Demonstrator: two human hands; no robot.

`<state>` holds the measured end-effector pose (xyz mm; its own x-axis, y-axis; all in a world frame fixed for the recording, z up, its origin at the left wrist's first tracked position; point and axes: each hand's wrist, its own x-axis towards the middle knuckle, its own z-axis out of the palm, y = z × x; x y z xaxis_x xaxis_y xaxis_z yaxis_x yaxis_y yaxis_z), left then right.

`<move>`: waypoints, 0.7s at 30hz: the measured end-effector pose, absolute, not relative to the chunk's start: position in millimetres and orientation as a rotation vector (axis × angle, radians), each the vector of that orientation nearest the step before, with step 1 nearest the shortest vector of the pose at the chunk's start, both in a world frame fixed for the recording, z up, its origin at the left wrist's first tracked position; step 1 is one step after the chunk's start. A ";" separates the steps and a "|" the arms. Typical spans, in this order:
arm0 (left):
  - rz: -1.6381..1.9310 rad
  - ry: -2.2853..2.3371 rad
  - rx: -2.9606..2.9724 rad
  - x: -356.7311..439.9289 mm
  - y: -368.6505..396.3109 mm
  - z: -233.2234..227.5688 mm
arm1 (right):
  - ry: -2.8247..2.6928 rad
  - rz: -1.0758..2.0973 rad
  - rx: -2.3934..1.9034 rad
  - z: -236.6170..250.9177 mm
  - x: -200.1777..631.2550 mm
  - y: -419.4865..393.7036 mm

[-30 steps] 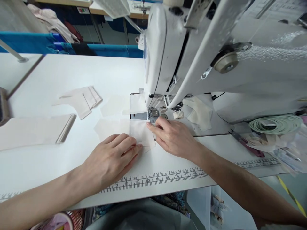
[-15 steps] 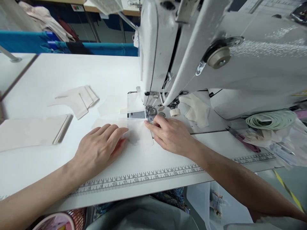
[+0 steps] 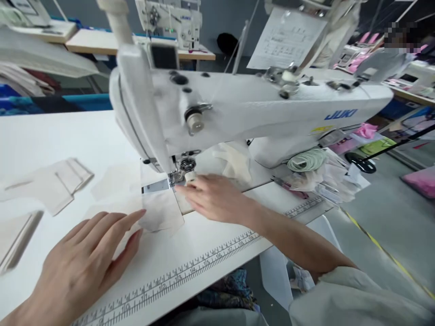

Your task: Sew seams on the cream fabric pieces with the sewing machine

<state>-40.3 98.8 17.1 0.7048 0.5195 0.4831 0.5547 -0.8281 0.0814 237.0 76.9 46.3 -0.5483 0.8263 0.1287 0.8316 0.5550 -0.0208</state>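
Note:
A thin, pale, see-through fabric piece (image 3: 161, 210) lies by the needle area of a white sewing machine (image 3: 217, 108). My left hand (image 3: 91, 258) is open, its fingers apart and its index fingertip at the fabric's left edge. My right hand (image 3: 217, 197) has its index finger stretched out beside the presser foot (image 3: 172, 180), just right of the fabric. Its other fingers are partly hidden and blurred, and I see nothing held in them. The metal needle plate (image 3: 155, 186) shows left of the foot.
Cut fabric pieces (image 3: 56, 183) and a fabric stack (image 3: 16, 240) lie on the left. Cream fabric (image 3: 234, 163) rests behind my right hand. A coiled green cord (image 3: 306, 159) sits at the right. A printed ruler (image 3: 190, 269) runs along the table's front edge.
The view has swung up and right, so more of the machine and room shows. My left thumb and index finger are farther apart. My right hand stays by the presser foot.

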 end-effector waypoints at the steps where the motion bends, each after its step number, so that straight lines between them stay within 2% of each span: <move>1: -0.791 -0.861 -2.859 -39.9 97.8 18.0 | -2.632 -0.049 -1.412 54.0 250.8 75.4; 6: -0.693 -0.636 -3.099 -14.7 84.5 38.5 | -2.169 -0.041 -1.832 70.3 332.0 69.6; 8: -0.643 -0.533 -3.186 10.8 79.1 47.6 | -2.104 -0.068 -2.019 62.7 352.2 70.8; 13: -0.557 -0.430 -3.231 105.8 90.7 48.2 | -2.012 -0.208 -2.163 36.0 359.5 79.1; 17: -0.435 -0.664 -3.051 175.4 123.8 32.8 | -2.017 -0.259 -2.260 27.2 353.0 83.1; 21: -0.336 -0.763 -3.000 201.5 144.9 18.7 | -2.024 -0.313 -2.316 25.0 352.4 82.3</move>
<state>201.5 144.9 18.7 0.8568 0.4689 0.2147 0.4749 -0.8797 0.0261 352.4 82.3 25.0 0.1232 0.9752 0.1840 0.9852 -0.1424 0.0951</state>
